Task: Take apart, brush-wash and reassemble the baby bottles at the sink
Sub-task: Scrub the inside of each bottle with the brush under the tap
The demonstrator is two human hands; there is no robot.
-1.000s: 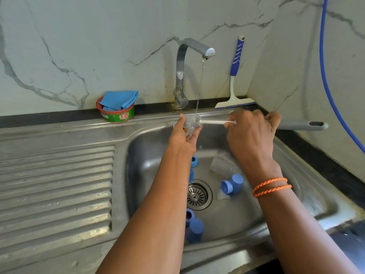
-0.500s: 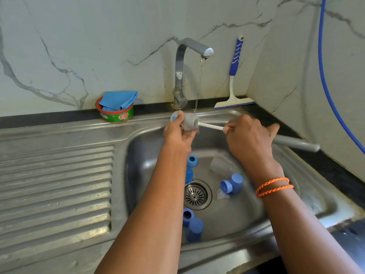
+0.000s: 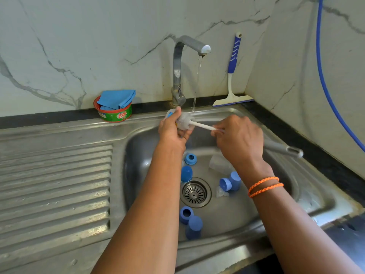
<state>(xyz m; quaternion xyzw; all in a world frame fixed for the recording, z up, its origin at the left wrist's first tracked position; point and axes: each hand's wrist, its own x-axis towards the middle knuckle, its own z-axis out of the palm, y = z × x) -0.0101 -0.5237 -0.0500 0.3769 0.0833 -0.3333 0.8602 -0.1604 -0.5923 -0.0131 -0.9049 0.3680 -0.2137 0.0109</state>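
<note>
From the head camera I am seeing my left hand (image 3: pixel 173 129) gripping a small clear plastic baby bottle (image 3: pixel 182 120) over the back edge of the stainless steel sink (image 3: pixel 308 196), fingers and thumb curling round it, just beside the thin stream of water falling from the curved steel tap (image 3: pixel 180 72). My right hand (image 3: pixel 240 141) is pinching the white stem of a bottle brush (image 3: pixel 203 126), whose bristled head is sitting inside the bottle while its grey handle end is sticking out past the wrist to the right. In the sink basin, blue plastic caps and collars are lying scattered: a blue ring collar (image 3: pixel 190 159) and a blue dome cap (image 3: pixel 186 173) above the round steel drain strainer (image 3: pixel 194 192), a pair of blue caps (image 3: pixel 230 182) to its right touching a clear nipple (image 3: pixel 221 192), and two more blue caps (image 3: pixel 190 221) at the near wall. A clear bottle body (image 3: pixel 218 165) is lying partly under my right hand. On the back ledge a green and red Exo soap tub (image 3: pixel 114 113) is holding a folded blue cloth (image 3: pixel 117 98). A blue-handled white squeegee (image 3: pixel 232 80) is leaning on the marble-patterned wall (image 3: pixel 79 46), and a blue hose (image 3: pixel 325 86) is hanging down the right wall.
</note>
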